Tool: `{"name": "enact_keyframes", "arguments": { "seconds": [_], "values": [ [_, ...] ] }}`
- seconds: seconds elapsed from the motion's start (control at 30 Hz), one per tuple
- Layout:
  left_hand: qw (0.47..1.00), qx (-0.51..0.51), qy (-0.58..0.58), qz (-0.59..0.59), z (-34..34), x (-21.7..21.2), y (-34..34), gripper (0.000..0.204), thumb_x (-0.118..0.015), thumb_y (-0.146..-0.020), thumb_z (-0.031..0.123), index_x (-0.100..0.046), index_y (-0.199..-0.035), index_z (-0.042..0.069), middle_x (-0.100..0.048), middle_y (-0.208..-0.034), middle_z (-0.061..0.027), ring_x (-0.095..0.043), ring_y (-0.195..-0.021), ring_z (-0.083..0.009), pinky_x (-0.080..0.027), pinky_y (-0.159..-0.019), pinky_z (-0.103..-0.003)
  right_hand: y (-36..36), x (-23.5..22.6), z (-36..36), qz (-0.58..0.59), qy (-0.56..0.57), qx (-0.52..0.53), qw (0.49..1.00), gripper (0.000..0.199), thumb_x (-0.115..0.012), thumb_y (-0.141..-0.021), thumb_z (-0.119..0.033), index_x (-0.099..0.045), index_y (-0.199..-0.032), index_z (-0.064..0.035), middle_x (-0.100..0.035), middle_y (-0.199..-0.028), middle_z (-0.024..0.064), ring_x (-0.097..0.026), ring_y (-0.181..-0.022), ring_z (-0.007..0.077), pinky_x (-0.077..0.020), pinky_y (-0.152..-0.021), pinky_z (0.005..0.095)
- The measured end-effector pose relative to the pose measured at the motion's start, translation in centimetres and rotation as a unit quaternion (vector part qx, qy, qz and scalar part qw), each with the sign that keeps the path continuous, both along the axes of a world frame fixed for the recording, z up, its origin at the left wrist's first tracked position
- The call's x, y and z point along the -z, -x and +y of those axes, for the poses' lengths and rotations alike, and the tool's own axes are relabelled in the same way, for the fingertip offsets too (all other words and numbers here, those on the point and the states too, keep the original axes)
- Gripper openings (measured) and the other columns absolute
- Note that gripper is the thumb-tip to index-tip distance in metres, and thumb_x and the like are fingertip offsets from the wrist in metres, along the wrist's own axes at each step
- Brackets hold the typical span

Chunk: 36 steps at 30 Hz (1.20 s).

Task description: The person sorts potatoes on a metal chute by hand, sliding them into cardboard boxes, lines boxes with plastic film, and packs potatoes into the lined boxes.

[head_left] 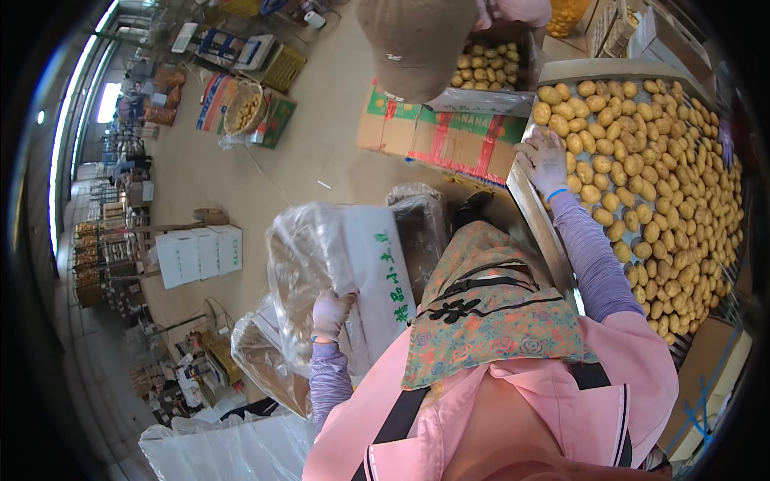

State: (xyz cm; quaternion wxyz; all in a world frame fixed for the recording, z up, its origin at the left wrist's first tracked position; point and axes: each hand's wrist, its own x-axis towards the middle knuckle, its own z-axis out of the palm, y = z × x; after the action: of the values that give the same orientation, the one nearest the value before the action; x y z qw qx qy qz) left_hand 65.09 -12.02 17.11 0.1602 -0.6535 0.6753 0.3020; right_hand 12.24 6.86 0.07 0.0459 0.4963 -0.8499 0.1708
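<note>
My left hand (330, 313), in a pale glove, is closed on the edge of a white carton (375, 276) with green lettering. A clear plastic liner (301, 248) bulges out of this carton and is bunched around my fingers. To the right, my right hand (545, 163), also gloved, lies with its fingers stretched over the metal rim (525, 192) of a sorting table. Its fingertips are beside the nearest of many small yellow potatoes (634, 164), which spread across the table. No potato shows in my right hand, though its palm is hidden.
Ahead, a person in a brown cap (413, 44) leans by a box of potatoes (489, 66) on a taped cardboard carton (441, 132). Plastic-lined cartons (228, 449) stand at lower left. White boxes (200, 255) and a potato basket (245, 108) stand farther left.
</note>
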Motion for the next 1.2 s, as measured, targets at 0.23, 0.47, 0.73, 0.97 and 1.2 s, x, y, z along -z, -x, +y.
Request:
{"name": "enact_keyframes", "arguments": {
  "seconds": [0.23, 0.47, 0.73, 0.97, 1.2],
  "values": [
    [0.946, 0.311, 0.087, 0.013, -0.3, -5.4, 12.7, 0.044, -0.072, -0.086, 0.049, -0.075, -0.085, 0.005, -0.072, -0.079, -0.0195, -0.071, -0.078, -0.0387, -0.055, -0.074, -0.047, -0.1, 0.4, 0.1, -0.003, 0.022, 0.010, 1.000, 0.022, -0.061, -0.095, -0.037, -0.075, -0.106, -0.0254, -0.070, -0.113, 0.0020, -0.056, -0.133, 0.0233, -0.0284, -0.120, 0.0513],
    [0.873, 0.471, 0.125, -0.008, -3.0, -3.6, 22.3, 0.044, -0.072, -0.087, 0.051, -0.076, -0.088, 0.007, -0.072, -0.088, -0.0196, -0.070, -0.088, -0.0393, -0.054, -0.079, -0.049, 0.0, -0.4, 0.2, -0.031, 0.031, 0.007, 0.999, 0.022, -0.065, -0.093, -0.038, -0.076, -0.103, -0.0209, -0.069, -0.116, 0.0035, -0.054, -0.134, 0.0257, -0.0274, -0.121, 0.0524],
    [0.848, 0.515, 0.111, 0.064, -8.1, 1.1, 42.7, 0.047, -0.072, -0.083, 0.048, -0.075, -0.095, 0.002, -0.074, -0.094, -0.0210, -0.072, -0.093, -0.0387, -0.055, -0.085, -0.048, -0.1, -0.5, 0.6, -0.052, 0.034, 0.017, 0.998, 0.021, -0.064, -0.093, -0.036, -0.077, -0.103, -0.0222, -0.069, -0.112, 0.0022, -0.053, -0.133, 0.0241, -0.0260, -0.123, 0.0495],
    [0.895, 0.439, 0.051, 0.067, -5.7, 19.4, 55.5, 0.054, -0.064, -0.088, 0.050, -0.077, -0.107, 0.002, -0.075, -0.108, -0.0222, -0.072, -0.100, -0.0393, -0.055, -0.093, -0.046, 0.3, -0.7, 0.1, -0.032, 0.083, 0.008, 0.996, 0.015, -0.066, -0.089, -0.032, -0.072, -0.102, -0.0260, -0.068, -0.108, -0.0004, -0.057, -0.128, 0.0213, -0.0299, -0.120, 0.0483],
    [0.862, 0.314, -0.336, 0.212, -5.5, 30.4, 54.9, 0.050, -0.060, -0.099, 0.040, -0.066, -0.127, 0.000, -0.073, -0.112, -0.0152, -0.071, -0.099, -0.0224, -0.056, -0.084, -0.036, 0.8, -1.9, -1.8, -0.063, 0.037, -0.004, 0.997, 0.016, -0.064, -0.091, -0.039, -0.073, -0.097, -0.0273, -0.069, -0.115, -0.0026, -0.055, -0.131, 0.0182, -0.0293, -0.122, 0.0456]
  ]
}}
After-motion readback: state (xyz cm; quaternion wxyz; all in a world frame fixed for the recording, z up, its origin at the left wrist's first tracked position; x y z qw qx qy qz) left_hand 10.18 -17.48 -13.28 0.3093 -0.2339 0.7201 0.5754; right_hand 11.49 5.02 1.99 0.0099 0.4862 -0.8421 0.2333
